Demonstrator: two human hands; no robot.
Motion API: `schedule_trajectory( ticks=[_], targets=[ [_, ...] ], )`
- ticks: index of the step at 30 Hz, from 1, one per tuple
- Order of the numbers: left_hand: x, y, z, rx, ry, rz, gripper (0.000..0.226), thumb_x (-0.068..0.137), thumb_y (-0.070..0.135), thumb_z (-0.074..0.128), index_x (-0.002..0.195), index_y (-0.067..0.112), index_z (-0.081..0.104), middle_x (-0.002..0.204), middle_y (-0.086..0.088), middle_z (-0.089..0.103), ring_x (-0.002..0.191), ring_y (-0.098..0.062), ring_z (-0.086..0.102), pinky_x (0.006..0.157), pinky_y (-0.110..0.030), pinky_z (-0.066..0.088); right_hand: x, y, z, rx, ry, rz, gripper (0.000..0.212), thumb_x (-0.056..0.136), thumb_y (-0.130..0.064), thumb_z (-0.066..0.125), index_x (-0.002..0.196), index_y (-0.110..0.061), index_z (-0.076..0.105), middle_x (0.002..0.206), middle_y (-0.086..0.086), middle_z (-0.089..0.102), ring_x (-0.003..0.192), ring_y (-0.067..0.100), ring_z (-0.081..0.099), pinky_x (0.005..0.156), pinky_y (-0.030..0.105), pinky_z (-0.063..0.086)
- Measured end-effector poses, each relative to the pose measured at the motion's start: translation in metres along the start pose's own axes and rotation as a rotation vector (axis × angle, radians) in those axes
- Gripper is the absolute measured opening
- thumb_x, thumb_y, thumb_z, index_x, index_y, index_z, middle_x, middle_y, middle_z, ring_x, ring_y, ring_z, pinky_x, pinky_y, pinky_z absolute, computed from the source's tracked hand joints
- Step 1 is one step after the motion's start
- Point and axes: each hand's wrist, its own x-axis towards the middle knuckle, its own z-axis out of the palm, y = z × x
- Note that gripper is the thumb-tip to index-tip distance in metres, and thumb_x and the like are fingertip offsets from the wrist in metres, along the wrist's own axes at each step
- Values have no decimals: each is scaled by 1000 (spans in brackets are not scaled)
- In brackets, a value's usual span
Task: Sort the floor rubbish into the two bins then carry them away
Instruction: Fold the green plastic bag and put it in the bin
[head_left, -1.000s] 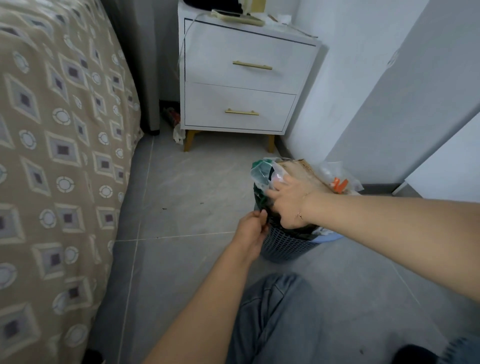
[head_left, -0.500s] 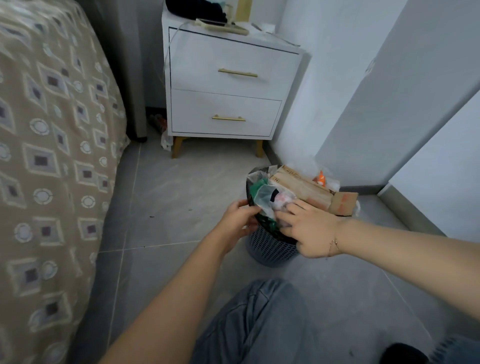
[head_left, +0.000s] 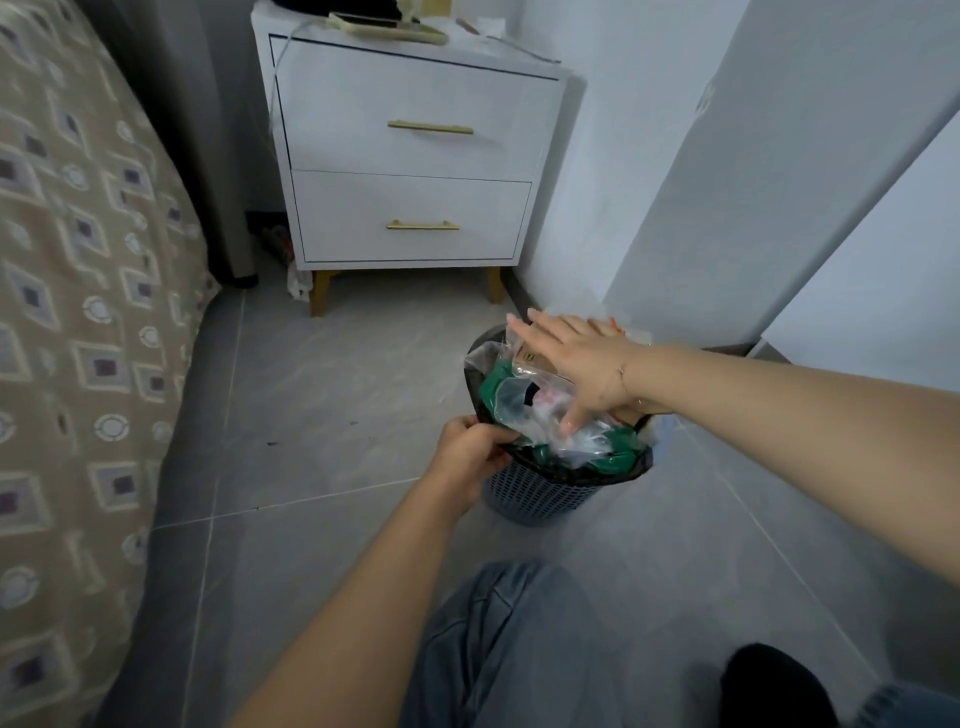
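grey tiled floor (head_left: 322, 395) with pale grout lines. a white two-drawer nightstand (head_left: 410, 156) with brass handles and wooden legs stands against the white wall (head_left: 613, 156). a bed (head_left: 78, 312) in patterned beige cover runs along the left.

On the grey tiled floor (head_left: 311, 395) stands a full lattice bin (head_left: 540, 493) with a black liner. The left hand (head_left: 470, 457) pinches the liner's rim; the right hand (head_left: 582, 364) lies flat, fingers straight, on the cardboard and clear plastic rubbish (head_left: 524, 400). A white nightstand (head_left: 410, 150) stands behind.
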Motion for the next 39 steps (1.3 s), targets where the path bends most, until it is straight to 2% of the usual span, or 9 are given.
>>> schedule_trajectory(
  ticks=[2, 5, 10, 17, 22, 28, 31, 35, 39],
  targets=[
    [5, -6, 4, -8, 22, 16, 35, 78, -11, 58, 112, -7, 54, 99, -20, 65, 83, -27, 63, 68, -34, 56, 14, 7, 3, -16, -38, 45, 146, 53, -57, 82, 141, -31, -32, 156, 4, -23, 145, 24, -15, 114, 57, -8],
    [14, -19, 13, 52, 147, 114, 36, 70, -9, 62, 104, 2, 58, 103, -20, 67, 94, -34, 65, 81, -46, 55, 24, 7, 20, -42, -42, 91, 150, 48, -65, 80, 138, -32, -36, 156, 1, -25, 145, 27, -16, 111, 65, -7],
    [15, -24, 15, 48, 168, 187, 29, 73, -5, 66, 95, 11, 57, 102, -13, 66, 96, -27, 63, 85, -40, 55, 25, 3, 37, 73, 41, 202, 151, 46, -60, 84, 143, -32, -29, 158, 0, -17, 145, 36, -2, 111, 65, 0],
    [-5, -4, 2, -186, -146, 71, 21, 88, 18, 63, 106, 8, 59, 85, -3, 69, 77, -15, 64, 55, -23, 53, 22, -1, 51, 87, 239, 315, 118, 72, -47, 71, 148, -28, -17, 157, 7, 5, 142, 33, 13, 113, 62, 4],
    [15, -6, 15, 138, 131, 203, 21, 86, 7, 60, 107, 9, 60, 102, -14, 68, 83, -25, 66, 61, -30, 53, 23, 0, 43, 103, 119, 351, 137, 56, -55, 81, 148, -27, -17, 157, 12, 3, 143, 36, 11, 112, 64, 2],
    [43, 3, 36, 206, 65, 197, 22, 81, 4, 63, 101, 13, 63, 100, -14, 69, 91, -32, 67, 74, -46, 59, 13, 49, 25, 209, -146, 267, 129, 62, -74, 65, 145, -31, -24, 157, 4, -20, 146, 31, -7, 115, 58, -2],
    [55, 1, 67, 236, 6, 140, 23, 76, 5, 64, 96, 17, 63, 100, -17, 69, 88, -35, 66, 78, -52, 55, 13, 83, 11, 286, -140, 129, 101, 77, -73, 50, 150, -29, -5, 159, -3, -7, 147, 21, 1, 119, 43, 8],
    [64, -8, 113, 309, -130, -13, 27, 82, 2, 63, 106, 14, 59, 90, -10, 64, 78, -25, 61, 82, -46, 54, 42, 113, -2, 406, -13, 38, 42, 93, -46, 46, 128, -25, 54, 135, 0, 53, 123, 18, 48, 107, 35, 36],
    [80, -18, 152, 356, -136, -70, 26, 88, 4, 61, 111, 12, 56, 92, -6, 64, 74, -18, 62, 66, -31, 58, 69, 146, 21, 425, 44, 46, 31, 94, -27, 43, 119, -21, 60, 124, 2, 59, 111, 20, 53, 94, 30, 42]
  ],
)
